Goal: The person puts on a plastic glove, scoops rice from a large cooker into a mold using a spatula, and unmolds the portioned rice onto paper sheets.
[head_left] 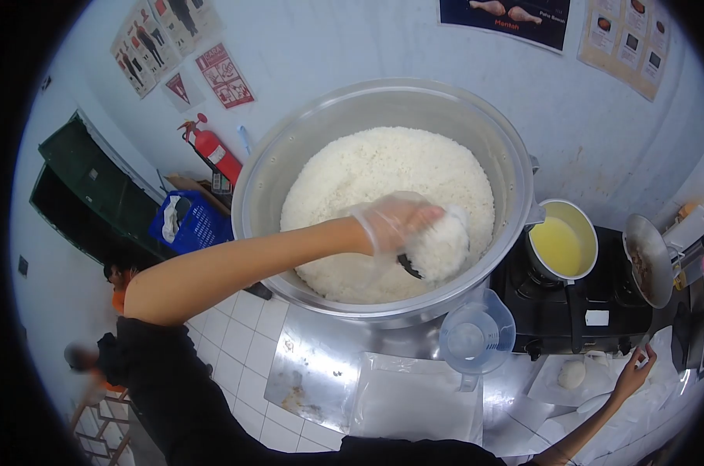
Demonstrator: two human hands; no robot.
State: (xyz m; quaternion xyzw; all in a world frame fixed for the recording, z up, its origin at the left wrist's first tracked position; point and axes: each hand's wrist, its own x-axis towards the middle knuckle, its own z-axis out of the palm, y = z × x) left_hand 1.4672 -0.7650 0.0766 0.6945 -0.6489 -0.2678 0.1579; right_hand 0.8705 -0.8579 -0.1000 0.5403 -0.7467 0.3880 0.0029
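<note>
My left hand (406,221), in a clear plastic glove and blurred by motion, is closed on a black scoop (408,266) heaped with white rice (443,245). The scoop's shape is mostly hidden by hand and rice. It is over the right front part of a large metal pot (515,155) full of cooked rice (391,163). Far to the right, my bare right hand (635,375) is just below the handle end of a frying pan (658,264). Its fingers are partly bent and apart, with nothing visible in them.
A black stove (523,311) carries a saucepan of yellow liquid (560,245) and the frying pan. A clear measuring jug (476,334) stands before the big pot, beside paper sheets (414,400). A rice mound (571,373) lies on paper. Other people (119,287) are at far left.
</note>
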